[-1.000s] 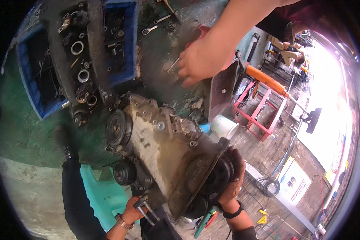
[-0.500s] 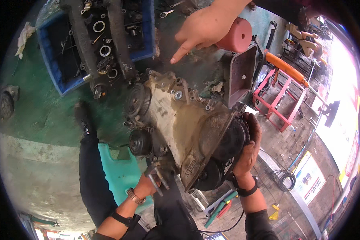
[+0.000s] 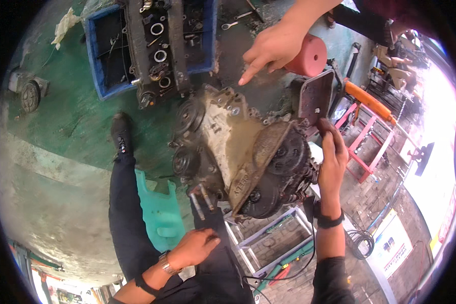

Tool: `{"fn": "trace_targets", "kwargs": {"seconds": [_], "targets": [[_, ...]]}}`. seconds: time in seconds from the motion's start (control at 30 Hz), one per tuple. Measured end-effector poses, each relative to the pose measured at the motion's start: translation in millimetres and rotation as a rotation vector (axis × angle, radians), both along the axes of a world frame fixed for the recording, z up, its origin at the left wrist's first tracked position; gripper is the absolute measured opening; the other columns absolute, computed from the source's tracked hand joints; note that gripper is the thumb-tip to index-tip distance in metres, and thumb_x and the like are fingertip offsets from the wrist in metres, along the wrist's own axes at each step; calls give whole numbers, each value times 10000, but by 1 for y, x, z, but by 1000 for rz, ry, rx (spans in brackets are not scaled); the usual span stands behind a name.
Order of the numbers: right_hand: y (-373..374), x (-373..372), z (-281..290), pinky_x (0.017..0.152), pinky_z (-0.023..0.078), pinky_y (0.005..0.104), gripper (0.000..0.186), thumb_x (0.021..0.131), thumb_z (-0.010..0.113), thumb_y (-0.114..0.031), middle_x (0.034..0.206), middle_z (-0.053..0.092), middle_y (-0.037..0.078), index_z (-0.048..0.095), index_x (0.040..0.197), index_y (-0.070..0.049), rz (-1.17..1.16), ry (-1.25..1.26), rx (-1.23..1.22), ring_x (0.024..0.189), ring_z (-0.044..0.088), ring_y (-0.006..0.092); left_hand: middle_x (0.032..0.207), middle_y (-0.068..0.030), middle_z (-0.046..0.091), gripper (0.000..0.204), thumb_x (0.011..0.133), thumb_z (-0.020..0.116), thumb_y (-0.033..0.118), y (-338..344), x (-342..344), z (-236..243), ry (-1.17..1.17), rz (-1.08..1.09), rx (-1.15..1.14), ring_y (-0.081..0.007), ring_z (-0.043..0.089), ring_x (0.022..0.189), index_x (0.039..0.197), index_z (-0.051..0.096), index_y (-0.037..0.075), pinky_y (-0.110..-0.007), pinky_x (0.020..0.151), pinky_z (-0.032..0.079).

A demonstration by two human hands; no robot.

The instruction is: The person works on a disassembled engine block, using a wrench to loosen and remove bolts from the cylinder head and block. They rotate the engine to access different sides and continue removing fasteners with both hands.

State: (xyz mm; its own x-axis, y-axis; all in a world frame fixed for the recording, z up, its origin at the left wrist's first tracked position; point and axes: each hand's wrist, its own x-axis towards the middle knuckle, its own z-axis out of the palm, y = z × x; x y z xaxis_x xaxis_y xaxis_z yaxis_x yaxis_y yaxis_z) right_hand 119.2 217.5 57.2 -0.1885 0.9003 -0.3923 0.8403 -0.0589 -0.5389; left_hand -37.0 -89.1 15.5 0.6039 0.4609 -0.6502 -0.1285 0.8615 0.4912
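Note:
A dirty engine block [image 3: 248, 142] with a pale cast cover, black pulleys and two protruding studs tilts in front of me. At its right side is my right hand [image 3: 334, 159], fingers curled against its edge; their tips are partly hidden. My left hand [image 3: 195, 248] lies over my dark trouser leg, just below the studs [image 3: 201, 202]. Its fingers are loosely stretched and hold nothing. Another person's hand [image 3: 276, 48] reaches in from the top right, index finger pointing down at the engine's far end.
A blue crate [image 3: 99, 76] with a long metal engine part [image 3: 159, 48] across it stands far left. A red cylinder [image 3: 309, 55] and a metal pan [image 3: 314, 96] lie behind the engine. A green stool [image 3: 159, 218] and grey metal frame [image 3: 273, 243] are near my legs.
My left hand has let go beside the studs and drawn back over my leg. My right hand has moved up along the engine's side. The whole view has shifted; the other hand still points.

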Motion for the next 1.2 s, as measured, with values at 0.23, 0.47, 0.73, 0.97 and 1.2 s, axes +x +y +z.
{"fn": "trace_targets", "kwargs": {"seconds": [0.23, 0.47, 0.73, 0.97, 1.2], "targets": [[60, -14, -23, 918, 427, 276, 275, 823, 438, 73, 1025, 654, 131, 621, 1027, 73, 438, -213, -141, 992, 606, 211, 913, -138, 666, 289, 894, 607, 135, 14, 7, 31, -96, 513, -243, -172, 656, 816, 1119, 578, -45, -296, 737, 514], [60, -19, -23, 869, 472, 320, 346, 680, 425, 145, 993, 645, 184, 620, 958, 80, 664, -356, -99, 955, 630, 312, 888, -105, 670, 246, 893, 597, 77, 28, 34, 36, 20, 611, -284, -137, 640, 802, 1102, 577, -51, -274, 718, 506], [58, -18, -24, 871, 464, 296, 388, 657, 421, 142, 997, 645, 178, 607, 994, 85, 688, -282, -147, 978, 628, 280, 897, -104, 687, 160, 901, 571, 6, 36, 34, 38, 151, 743, -348, -124, 643, 826, 1044, 592, -63, -259, 731, 499], [58, -19, -28, 827, 496, 361, 333, 717, 462, 103, 952, 647, 236, 636, 998, 68, 730, -272, -57, 902, 645, 357, 904, -70, 669, 133, 894, 573, -35, 41, 48, 40, 158, 887, -471, -100, 634, 838, 1024, 597, -52, -243, 740, 504], [55, -16, -30, 832, 493, 358, 295, 764, 477, 59, 939, 663, 240, 639, 1010, 70, 656, -274, -102, 907, 656, 355, 861, -49, 662, 165, 887, 586, -18, 36, 67, 35, 142, 1047, -483, -79, 620, 764, 1046, 615, -52, -234, 684, 502]]}}
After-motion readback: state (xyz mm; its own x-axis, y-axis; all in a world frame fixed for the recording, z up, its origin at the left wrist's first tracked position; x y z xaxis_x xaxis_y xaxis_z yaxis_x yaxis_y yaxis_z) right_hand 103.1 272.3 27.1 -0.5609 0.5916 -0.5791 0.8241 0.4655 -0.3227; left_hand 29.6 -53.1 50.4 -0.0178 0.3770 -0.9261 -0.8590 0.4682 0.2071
